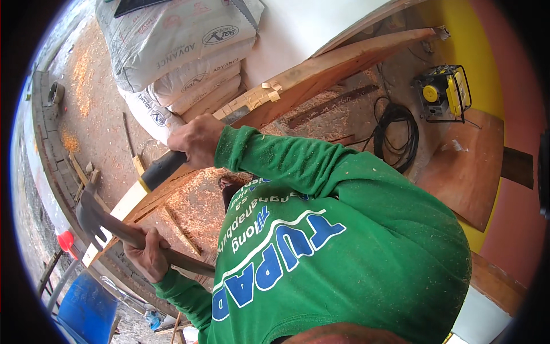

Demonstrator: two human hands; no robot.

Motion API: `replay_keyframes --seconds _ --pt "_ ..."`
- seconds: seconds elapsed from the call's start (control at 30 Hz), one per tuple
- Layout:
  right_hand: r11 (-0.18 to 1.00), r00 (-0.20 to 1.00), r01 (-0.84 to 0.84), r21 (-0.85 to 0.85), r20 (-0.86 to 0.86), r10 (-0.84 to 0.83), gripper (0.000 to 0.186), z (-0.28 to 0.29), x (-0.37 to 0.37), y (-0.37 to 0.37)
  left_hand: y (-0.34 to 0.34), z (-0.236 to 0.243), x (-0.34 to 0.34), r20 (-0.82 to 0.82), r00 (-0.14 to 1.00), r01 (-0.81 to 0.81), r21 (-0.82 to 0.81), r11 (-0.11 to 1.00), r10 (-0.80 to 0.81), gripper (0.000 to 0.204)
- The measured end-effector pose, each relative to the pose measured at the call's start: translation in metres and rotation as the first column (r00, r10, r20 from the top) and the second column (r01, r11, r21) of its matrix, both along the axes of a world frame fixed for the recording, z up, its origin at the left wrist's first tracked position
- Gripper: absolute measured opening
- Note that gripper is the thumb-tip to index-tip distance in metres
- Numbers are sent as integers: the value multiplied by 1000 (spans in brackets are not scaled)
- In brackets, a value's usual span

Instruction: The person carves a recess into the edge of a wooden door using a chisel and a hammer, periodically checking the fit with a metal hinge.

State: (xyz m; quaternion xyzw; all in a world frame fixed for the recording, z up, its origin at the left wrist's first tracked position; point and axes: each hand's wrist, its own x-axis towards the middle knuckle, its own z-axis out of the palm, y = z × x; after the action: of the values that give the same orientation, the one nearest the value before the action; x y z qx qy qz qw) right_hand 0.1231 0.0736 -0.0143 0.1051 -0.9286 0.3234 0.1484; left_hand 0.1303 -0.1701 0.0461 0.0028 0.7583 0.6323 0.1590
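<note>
In my left hand (150,255) is a hammer (186,264), fingers wrapped round its handle. Its dark head hangs over the lower-left end of a long curved wooden board (321,66). My right hand (197,140) is closed round a chisel (164,170) with a thick black handle and a yellow band at its butt. The grey blade shows beyond my fist, along the board's pale upper edge. Past the blade, that edge has stepped cuts and raised chips (271,90). Hammer head and chisel butt are apart. Green sleeves cover both my arms.
White sacks (177,40) are stacked beyond the board. Wood shavings (200,212) cover the floor on my side. A yellow-and-black machine (447,92) stands at the right, with a coiled black cable (396,137) nearby. A blue drum (89,309) is at the lower left.
</note>
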Motion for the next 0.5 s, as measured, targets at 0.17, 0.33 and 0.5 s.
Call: replay_keyframes --seconds 0.17,0.33,0.5 --pt "1000 1000 21 -15 8 -21 16 -5 4 0 -6 10 7 -11 998 -61 -54 997 60 20" --pt "983 991 79 -167 -93 -96 15 3 4 5 -7 17 10 -26 992 -128 -20 992 127 17" --pt "997 998 17 -72 -59 -21 15 -9 3 3 25 -7 14 135 954 292 -231 928 -267 17"
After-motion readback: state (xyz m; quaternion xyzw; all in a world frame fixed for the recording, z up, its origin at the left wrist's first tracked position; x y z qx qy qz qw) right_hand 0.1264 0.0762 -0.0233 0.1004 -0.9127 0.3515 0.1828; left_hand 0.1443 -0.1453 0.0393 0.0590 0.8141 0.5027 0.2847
